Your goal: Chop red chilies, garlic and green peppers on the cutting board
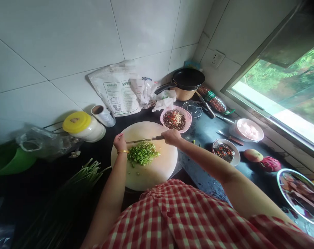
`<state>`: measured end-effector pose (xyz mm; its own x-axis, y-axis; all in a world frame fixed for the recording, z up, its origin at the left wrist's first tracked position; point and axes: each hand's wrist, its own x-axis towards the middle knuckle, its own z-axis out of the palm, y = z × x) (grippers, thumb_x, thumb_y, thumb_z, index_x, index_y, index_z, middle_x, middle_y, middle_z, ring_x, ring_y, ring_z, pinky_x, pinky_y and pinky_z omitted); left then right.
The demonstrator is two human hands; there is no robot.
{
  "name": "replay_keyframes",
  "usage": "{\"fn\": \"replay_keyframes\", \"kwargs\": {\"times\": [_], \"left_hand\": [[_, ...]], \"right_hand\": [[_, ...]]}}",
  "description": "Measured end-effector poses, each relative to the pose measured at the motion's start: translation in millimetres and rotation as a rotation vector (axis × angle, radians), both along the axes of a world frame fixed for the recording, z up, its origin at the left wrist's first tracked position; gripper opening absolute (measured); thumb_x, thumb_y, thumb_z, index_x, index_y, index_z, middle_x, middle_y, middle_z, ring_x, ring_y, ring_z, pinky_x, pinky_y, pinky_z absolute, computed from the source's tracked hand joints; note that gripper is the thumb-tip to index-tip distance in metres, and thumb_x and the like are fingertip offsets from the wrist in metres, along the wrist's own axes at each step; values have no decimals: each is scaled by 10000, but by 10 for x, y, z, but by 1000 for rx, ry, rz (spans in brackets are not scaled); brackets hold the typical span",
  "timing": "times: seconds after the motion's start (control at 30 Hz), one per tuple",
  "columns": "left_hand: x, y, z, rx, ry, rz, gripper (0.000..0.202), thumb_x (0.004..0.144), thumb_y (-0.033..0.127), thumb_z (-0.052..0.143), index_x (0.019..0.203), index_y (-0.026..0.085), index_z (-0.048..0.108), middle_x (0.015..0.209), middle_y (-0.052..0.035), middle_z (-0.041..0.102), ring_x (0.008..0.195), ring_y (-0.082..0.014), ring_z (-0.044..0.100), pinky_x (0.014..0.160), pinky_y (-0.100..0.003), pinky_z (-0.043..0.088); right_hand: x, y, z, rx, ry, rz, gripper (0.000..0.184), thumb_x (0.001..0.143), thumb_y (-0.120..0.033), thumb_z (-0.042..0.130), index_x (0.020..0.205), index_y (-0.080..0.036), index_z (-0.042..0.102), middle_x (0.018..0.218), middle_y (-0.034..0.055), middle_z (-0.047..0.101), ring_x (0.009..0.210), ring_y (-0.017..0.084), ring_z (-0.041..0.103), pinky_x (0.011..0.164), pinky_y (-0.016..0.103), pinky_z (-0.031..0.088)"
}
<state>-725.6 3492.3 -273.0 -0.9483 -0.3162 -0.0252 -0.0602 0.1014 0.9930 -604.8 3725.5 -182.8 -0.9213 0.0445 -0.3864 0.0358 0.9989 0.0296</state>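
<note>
A round pale cutting board (153, 178) lies in front of me with a heap of chopped green onions (142, 154) on it. Across the board, just beyond the heap, a knife (144, 140) is held level, its blade seen nearly edge-on. My right hand (171, 137) is wrapped round the knife's handle at the right. At the other end, my left hand (119, 142) has its fingers closed at the blade's tip. A few green bits lie scattered near the board's front. Left of the board is a bunch of long green stalks (86, 174).
Behind the board stand a pink bowl (189, 122) of chopped mixture, flour bags (117, 91) and a black pan (189, 79). A yellow-lidded jar (96, 130) is at left. On the right are a small bowl (236, 158), a dragon fruit (270, 164) and a metal basin (280, 183).
</note>
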Motion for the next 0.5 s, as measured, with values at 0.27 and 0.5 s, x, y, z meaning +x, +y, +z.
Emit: {"fn": "replay_keyframes", "kwargs": {"times": [0.27, 0.5], "left_hand": [[-8, 181, 240, 43, 84, -137, 201, 741, 262, 500, 864, 129, 586, 692, -2, 551, 413, -38, 364, 384, -195, 310], [-64, 1244, 86, 88, 4, -743, 181, 693, 286, 561, 788, 140, 611, 526, 41, 495, 378, -51, 382, 374, -186, 291]], "right_hand": [[441, -74, -29, -29, 23, -168, 256, 835, -183, 396, 1023, -249, 556, 942, 63, 653, 866, 204, 606, 648, 265, 386], [1367, -214, -59, -117, -27, -532, 274, 844, -304, 440, 1082, -172, 470, 936, 97, 644, 848, 207, 603, 671, 263, 372]]}}
